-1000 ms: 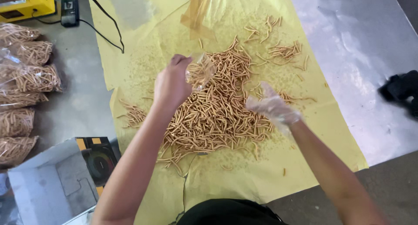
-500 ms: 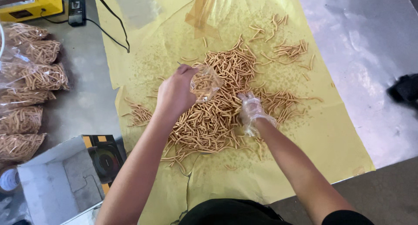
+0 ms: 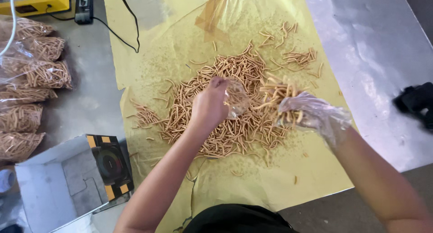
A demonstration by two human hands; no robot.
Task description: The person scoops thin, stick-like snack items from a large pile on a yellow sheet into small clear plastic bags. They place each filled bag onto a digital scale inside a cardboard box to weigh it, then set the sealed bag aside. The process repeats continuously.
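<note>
Fried snack sticks [image 3: 225,111] lie heaped at the centre of the frame on a yellow sheet [image 3: 153,48], and a bunch of them is clutched in the right hand [image 3: 300,111], which wears a thin clear glove. Just left of it, the bare left hand [image 3: 209,107] pinches the mouth of a small clear bag [image 3: 237,100] above the heap. To do this well, I judge the bag's mouth should be held wide and steady and the handful brought right over it, so few sticks spill. Compared with half a second ago, the right hand has risen from the heap with its load. Beyond the sheet, filled bags [image 3: 31,70] line the left edge of the grey table [image 3: 90,102], an open box [image 3: 67,179] sits at lower left, and a yellow device [image 3: 36,1] at upper left.
</note>
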